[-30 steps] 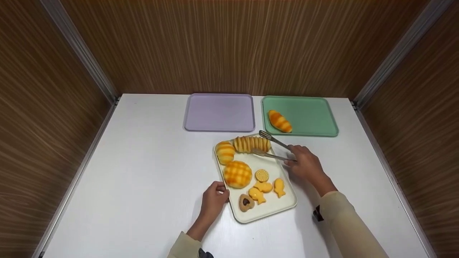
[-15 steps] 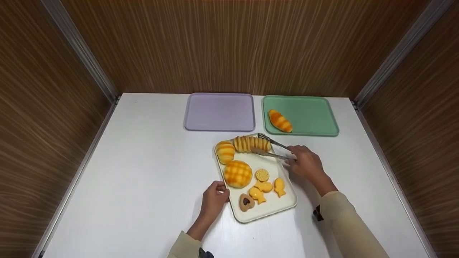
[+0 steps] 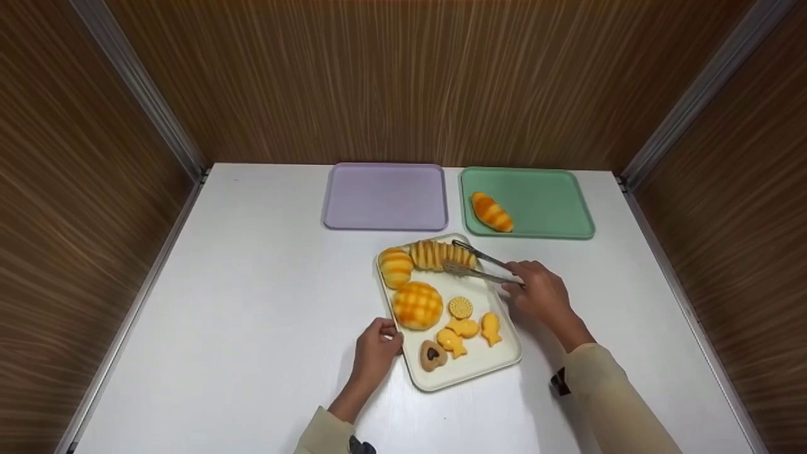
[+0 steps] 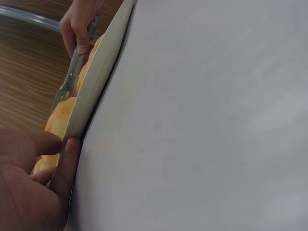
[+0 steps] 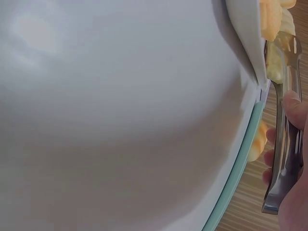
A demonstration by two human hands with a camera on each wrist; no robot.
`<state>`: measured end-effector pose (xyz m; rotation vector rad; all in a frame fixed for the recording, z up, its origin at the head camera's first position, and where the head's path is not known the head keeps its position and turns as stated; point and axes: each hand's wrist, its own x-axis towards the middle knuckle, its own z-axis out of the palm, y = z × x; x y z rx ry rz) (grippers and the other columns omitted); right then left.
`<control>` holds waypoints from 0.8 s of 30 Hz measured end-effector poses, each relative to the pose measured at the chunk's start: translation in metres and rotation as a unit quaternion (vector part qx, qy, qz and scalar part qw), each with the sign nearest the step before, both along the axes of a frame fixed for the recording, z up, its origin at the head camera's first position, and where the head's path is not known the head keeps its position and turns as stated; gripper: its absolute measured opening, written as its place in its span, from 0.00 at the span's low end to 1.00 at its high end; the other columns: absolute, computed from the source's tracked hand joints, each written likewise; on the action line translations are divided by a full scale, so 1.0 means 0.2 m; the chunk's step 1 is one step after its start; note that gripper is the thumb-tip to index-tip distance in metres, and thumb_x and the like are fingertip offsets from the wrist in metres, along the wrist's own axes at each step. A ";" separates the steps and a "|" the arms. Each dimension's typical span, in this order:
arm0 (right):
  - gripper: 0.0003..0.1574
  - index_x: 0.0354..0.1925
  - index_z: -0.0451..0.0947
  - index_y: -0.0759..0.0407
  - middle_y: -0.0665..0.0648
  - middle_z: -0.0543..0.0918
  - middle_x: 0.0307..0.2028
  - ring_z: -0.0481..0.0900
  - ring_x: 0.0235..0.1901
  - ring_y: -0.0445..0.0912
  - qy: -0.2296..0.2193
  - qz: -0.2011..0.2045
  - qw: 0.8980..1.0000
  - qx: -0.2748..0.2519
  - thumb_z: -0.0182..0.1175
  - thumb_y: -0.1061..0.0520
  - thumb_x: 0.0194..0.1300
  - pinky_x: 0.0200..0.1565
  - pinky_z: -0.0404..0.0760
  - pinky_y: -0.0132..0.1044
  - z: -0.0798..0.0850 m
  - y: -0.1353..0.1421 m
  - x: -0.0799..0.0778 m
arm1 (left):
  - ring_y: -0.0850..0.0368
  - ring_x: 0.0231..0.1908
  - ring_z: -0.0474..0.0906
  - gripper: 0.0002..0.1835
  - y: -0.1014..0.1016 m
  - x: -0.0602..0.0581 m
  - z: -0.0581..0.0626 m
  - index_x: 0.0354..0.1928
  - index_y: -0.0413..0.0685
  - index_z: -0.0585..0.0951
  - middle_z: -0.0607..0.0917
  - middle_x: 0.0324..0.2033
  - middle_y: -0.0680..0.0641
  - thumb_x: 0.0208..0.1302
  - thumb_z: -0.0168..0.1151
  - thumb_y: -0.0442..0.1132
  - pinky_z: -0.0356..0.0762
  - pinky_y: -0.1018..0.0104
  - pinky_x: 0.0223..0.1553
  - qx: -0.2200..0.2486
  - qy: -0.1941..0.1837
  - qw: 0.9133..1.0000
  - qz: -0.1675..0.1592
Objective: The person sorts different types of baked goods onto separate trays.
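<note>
My left hand point(image 3: 376, 353) pinches the left rim of the cream tray point(image 3: 466, 372); in the left wrist view, the thumb and a finger point(image 4: 70, 154) meet at its edge. Metal tongs point(image 3: 485, 276) are gripped in my right hand point(image 3: 539, 293). Their two tips lie either side of a long, ridged bread roll point(image 3: 435, 254) at the tray's far end. Beside it on the tray are a striped bun point(image 3: 396, 268) and a round checked bun point(image 3: 418, 306). Nearer are a round biscuit point(image 3: 460, 308), a heart-shaped biscuit point(image 3: 432, 356) and several fish-shaped biscuits point(image 3: 490, 329).
Behind the cream tray, a purple tray point(image 3: 386, 197) lies at the back of the white table point(image 3: 252, 302). To its right, a green tray point(image 3: 548, 202) bears a striped croissant-like bread point(image 3: 492, 213). Wood-grain panels point(image 3: 403, 82) stand on three sides.
The tongs' far tip has come down toward the ridged roll, and the gap between the tips has narrowed. My left hand and the cream tray stay put.
</note>
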<state>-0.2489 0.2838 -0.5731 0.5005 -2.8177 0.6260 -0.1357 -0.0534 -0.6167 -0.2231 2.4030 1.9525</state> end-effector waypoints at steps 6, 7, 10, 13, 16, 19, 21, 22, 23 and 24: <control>0.23 0.55 0.82 0.58 0.59 0.87 0.46 0.81 0.49 0.55 -0.004 -0.008 1.000 -0.012 0.71 0.54 0.62 0.46 0.82 0.56 0.01 0.01 0.02 | 0.62 0.28 0.78 0.11 0.00 0.00 0.00 0.47 0.37 0.81 0.83 0.35 0.45 0.63 0.63 0.34 0.85 0.71 0.31 -0.007 -0.004 1.000 0.001; 0.24 0.55 0.82 0.58 0.59 0.86 0.46 0.81 0.49 0.55 -0.003 -0.011 1.000 -0.015 0.71 0.54 0.62 0.47 0.82 0.57 0.01 0.02 0.02 | 0.62 0.28 0.78 0.11 0.00 0.00 0.00 0.46 0.37 0.81 0.83 0.35 0.45 0.63 0.63 0.34 0.85 0.71 0.31 -0.006 -0.004 1.000 0.002; 0.23 0.55 0.82 0.57 0.58 0.86 0.45 0.81 0.48 0.55 0.004 -0.023 0.999 -0.023 0.71 0.54 0.62 0.47 0.82 0.56 0.02 0.03 0.02 | 0.61 0.28 0.79 0.11 0.00 0.00 0.00 0.46 0.37 0.81 0.83 0.35 0.45 0.63 0.63 0.33 0.85 0.70 0.31 -0.004 -0.003 1.000 0.002; 0.22 0.53 0.82 0.57 0.58 0.86 0.43 0.81 0.46 0.55 0.015 -0.037 0.999 -0.033 0.71 0.55 0.61 0.44 0.81 0.56 0.04 0.04 0.01 | 0.61 0.28 0.79 0.11 0.00 0.00 0.00 0.46 0.37 0.81 0.83 0.36 0.45 0.63 0.63 0.34 0.85 0.70 0.31 -0.002 -0.003 1.000 0.000; 0.20 0.51 0.83 0.58 0.60 0.86 0.42 0.81 0.44 0.56 0.024 -0.054 0.997 -0.046 0.71 0.56 0.61 0.42 0.80 0.57 0.05 0.05 0.00 | 0.61 0.29 0.79 0.12 0.00 0.00 0.00 0.47 0.37 0.80 0.83 0.36 0.44 0.63 0.63 0.34 0.86 0.70 0.32 0.000 -0.002 1.000 -0.003; 0.19 0.50 0.83 0.59 0.61 0.86 0.41 0.81 0.44 0.57 0.032 -0.076 0.995 -0.062 0.70 0.55 0.62 0.41 0.79 0.59 0.07 0.07 -0.02 | 0.61 0.28 0.79 0.12 -0.01 0.00 0.00 0.47 0.37 0.80 0.83 0.36 0.44 0.63 0.64 0.33 0.86 0.70 0.31 0.000 0.002 1.000 0.001; 0.18 0.50 0.83 0.61 0.62 0.85 0.41 0.80 0.44 0.58 0.036 -0.092 0.992 -0.073 0.70 0.55 0.63 0.41 0.78 0.59 0.08 0.08 -0.04 | 0.61 0.28 0.80 0.12 -0.01 0.00 0.00 0.47 0.36 0.80 0.83 0.35 0.44 0.62 0.64 0.33 0.85 0.70 0.31 0.001 0.004 1.000 0.004; 0.18 0.49 0.83 0.62 0.63 0.85 0.40 0.80 0.43 0.58 0.040 -0.100 0.991 -0.078 0.70 0.55 0.63 0.41 0.78 0.59 0.08 0.09 -0.05 | 0.61 0.28 0.79 0.12 -0.01 0.00 0.00 0.46 0.37 0.80 0.83 0.36 0.44 0.63 0.64 0.33 0.85 0.70 0.31 0.001 0.003 1.000 0.005; 0.19 0.49 0.83 0.63 0.64 0.84 0.40 0.80 0.43 0.59 0.044 -0.109 0.990 -0.082 0.70 0.55 0.63 0.41 0.78 0.59 0.09 0.09 -0.06 | 0.61 0.28 0.79 0.12 -0.01 0.00 0.00 0.46 0.37 0.80 0.83 0.36 0.44 0.63 0.64 0.33 0.85 0.70 0.31 0.000 0.002 1.000 0.005; 0.19 0.49 0.82 0.64 0.64 0.84 0.39 0.80 0.43 0.59 0.046 -0.119 0.988 -0.085 0.70 0.55 0.64 0.40 0.77 0.59 0.09 0.10 -0.07 | 0.61 0.28 0.79 0.12 -0.01 0.00 0.00 0.46 0.37 0.80 0.83 0.36 0.44 0.63 0.64 0.34 0.85 0.70 0.31 -0.001 0.002 1.000 0.005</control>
